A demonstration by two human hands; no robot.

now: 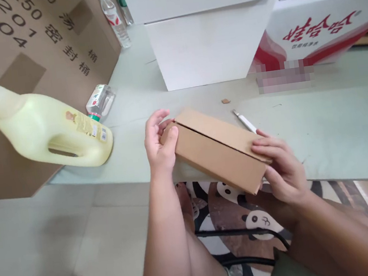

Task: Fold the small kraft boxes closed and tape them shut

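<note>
A small brown cardboard box [219, 158] is held tilted over the table's front edge, with a narrow dark gap along its upper edge. My left hand [160, 143] grips its left end, the thumb on the near side face. At the right end, my right hand [282, 165] has its fingers on the top panel and its thumb near the corner. A white cutter or pen-like tool [244, 121] lies just behind the right hand. Further back rests a small brown scrap [225, 101].
Left are a large carton [27, 77], a pale yellow jug [49, 124] and a small clear bottle [97, 100]. Upright bottles [114, 20] stand behind. White boxes [202, 49] and a red-and-white carton [318, 25] line the back of the pale table [349, 134].
</note>
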